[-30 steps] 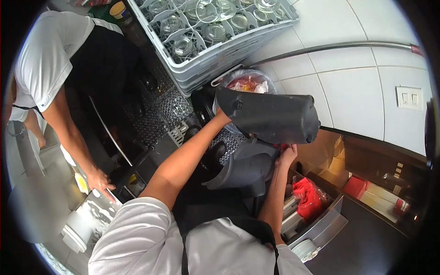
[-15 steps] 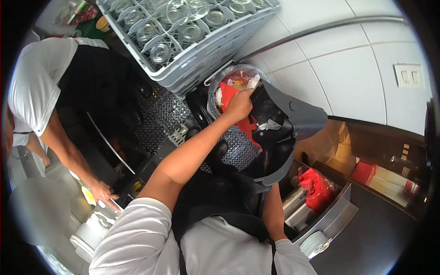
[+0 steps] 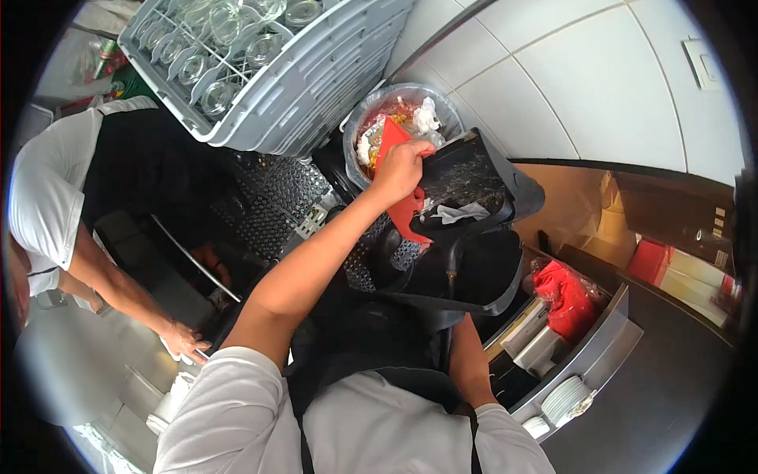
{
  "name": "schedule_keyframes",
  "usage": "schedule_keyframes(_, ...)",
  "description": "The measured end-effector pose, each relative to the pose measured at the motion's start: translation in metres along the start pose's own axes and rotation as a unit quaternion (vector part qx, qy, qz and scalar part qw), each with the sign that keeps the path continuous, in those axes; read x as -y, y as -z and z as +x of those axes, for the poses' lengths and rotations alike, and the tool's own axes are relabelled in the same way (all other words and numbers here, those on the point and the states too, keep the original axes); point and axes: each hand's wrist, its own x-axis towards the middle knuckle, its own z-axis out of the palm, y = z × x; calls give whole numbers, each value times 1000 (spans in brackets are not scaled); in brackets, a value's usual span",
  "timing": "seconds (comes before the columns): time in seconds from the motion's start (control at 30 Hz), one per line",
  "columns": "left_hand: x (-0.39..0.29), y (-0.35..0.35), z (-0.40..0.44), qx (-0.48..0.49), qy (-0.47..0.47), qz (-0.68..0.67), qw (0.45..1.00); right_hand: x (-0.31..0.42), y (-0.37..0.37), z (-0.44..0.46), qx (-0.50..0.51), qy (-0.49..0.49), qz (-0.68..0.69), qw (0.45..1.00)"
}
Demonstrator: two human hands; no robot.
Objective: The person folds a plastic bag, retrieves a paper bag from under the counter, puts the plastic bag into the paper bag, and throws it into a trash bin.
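Pan (image 3: 474,178) of black plastic is close beside the trash can (image 3: 452,117), on the side toward the wall and the person. Its open, hollow side looks up, and its long way runs from next to the trash can back toward the person's body. A red piece (image 3: 401,207) lies along the pan's edge, with its pointy end up over the trash can and its long side running back toward the person.

The left hand (image 3: 403,170) is pinched tight on the red piece, just beside the trash can. The right arm (image 3: 467,359) goes under the pan, farther from the trash can. The right hand is hidden, so I cannot tell what it does. The hands are apart.

One second ago the pan's round back faced up; now its inside shows. Half a second ago less of the crumbs in it could be seen.

The pan is smooth outside and dirty inside, with brown crumbs and a crumpled white scrap (image 3: 462,213). The trash can is round and lined with a thin, see-through bag, full of messy bits. Past it is a hard grey rack (image 3: 316,79) with round glasses.
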Motion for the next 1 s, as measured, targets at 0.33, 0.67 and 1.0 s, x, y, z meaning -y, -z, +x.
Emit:
schedule_keyframes(0.33, -10, 5, -13, -22, -7, -1, 1000, -10, 36, -11, -19, -16, 14, 1000)
schedule_keyframes(0.67, -57, 2, -6, -24, -33, -58, 997, 1, 22, 7, -16, 16, 19, 1000)
schedule_keyframes(1.0, -39, 15, -34, -90, 90, -23, 992, 57, -53, 39, 5, 205, -14, 979)
